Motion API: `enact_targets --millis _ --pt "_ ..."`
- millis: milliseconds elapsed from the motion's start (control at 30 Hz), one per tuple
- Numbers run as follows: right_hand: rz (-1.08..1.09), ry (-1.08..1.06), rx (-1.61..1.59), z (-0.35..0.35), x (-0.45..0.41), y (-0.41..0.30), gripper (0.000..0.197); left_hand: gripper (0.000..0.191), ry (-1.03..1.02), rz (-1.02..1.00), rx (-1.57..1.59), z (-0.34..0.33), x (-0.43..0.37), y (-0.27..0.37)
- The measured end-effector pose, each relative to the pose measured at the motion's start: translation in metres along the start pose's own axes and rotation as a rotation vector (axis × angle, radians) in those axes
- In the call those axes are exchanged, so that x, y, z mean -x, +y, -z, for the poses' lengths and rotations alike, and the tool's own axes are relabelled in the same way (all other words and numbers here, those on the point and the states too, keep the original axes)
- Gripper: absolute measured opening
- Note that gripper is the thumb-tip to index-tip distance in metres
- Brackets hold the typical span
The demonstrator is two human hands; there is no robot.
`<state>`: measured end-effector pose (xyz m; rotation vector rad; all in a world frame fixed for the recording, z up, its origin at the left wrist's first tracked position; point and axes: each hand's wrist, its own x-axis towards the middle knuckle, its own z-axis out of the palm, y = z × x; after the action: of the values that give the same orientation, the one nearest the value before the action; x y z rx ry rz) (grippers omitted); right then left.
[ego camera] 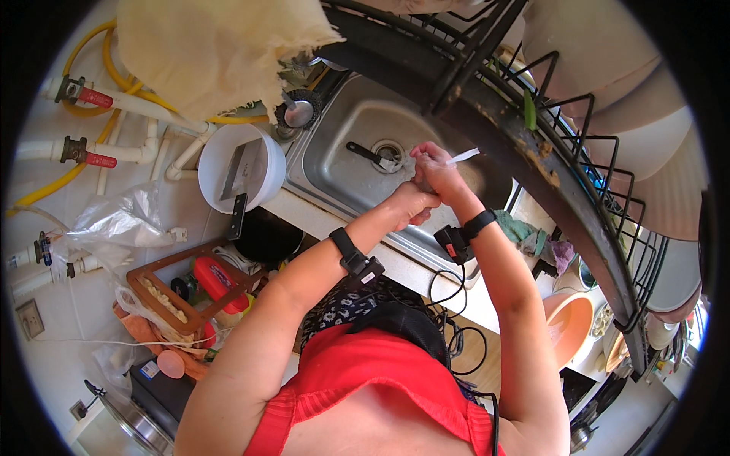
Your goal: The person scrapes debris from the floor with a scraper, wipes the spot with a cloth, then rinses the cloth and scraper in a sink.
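Observation:
My left hand [415,205] and my right hand [438,172] are close together over the stainless steel sink [342,165]. Both look wet, with curled fingers. Something greyish shows between them, mostly hidden by the fingers. A narrow white strip [464,155] extends from beside my right hand toward the rack; whether it is a solid thing or running water is unclear. Below my hands, a small black-handled utensil [364,153] lies in the basin, its pale end by the drain [389,151].
A black dish rack [513,137] with bowls overhangs the sink's far right. A cleaver [236,211] rests in a white tub [274,171] at left, its handle over the rim. A cloth [222,51] hangs upper left. Cables [456,336] dangle from my wrist device. An orange basin [570,325] stands right.

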<state>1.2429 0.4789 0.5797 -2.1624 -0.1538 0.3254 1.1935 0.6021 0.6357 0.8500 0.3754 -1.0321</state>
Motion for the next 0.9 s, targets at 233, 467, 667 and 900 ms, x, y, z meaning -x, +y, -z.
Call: enact_targets --millis 233,467,667,900 --pt "-0.109 0.180 0.242 -0.011 0.015 -0.040 0.013 0.024 0.605 -0.727 -1.477 0.035 -0.064 -0.057" --pt "-0.235 0.205 0.125 -0.022 0.009 0.022 0.036 0.035 0.753 -0.500 -1.374 0.030 -0.064 -0.058" --pt "-0.370 0.022 -0.309 0.002 0.031 0.079 0.067 0.037 0.126 0.002 0.323 0.023 -0.044 0.007" --pt "-0.599 0.102 -0.825 0.019 0.067 -0.013 0.056 0.038 0.052 -0.106 0.680 0.022 -0.100 0.004"
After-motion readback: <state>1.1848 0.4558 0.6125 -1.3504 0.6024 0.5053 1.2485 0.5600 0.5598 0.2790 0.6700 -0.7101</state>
